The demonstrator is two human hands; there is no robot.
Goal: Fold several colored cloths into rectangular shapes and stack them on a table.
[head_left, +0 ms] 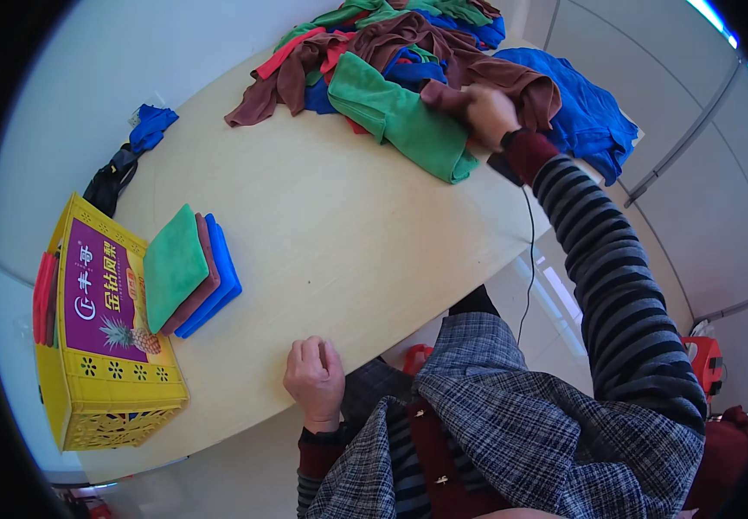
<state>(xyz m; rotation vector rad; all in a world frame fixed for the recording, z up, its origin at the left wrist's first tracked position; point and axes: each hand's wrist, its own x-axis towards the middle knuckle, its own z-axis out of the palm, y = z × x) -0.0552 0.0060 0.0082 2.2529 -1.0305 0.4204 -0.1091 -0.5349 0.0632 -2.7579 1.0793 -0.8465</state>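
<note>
I judge the stack (pixel 180 266) near the bench (pixel 279 221)'s left end folded, the far-edge heap (pixel 395 39) unfinished, my right grip (pixel 489 114) clasping brown cloth (pixel 444 97) there, my left grip (pixel 314 381) curled closed at the near edge.

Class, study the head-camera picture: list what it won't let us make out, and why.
Yellow crate: in the head view, its purple panel hides most of the inside.
Cloth pile: its far side is cut off by the head view's top edge.
Left hand: fingertips hidden in the head view by its own curl.
Right hand, holding brown cloth: finger detail blurred, head view.
</note>
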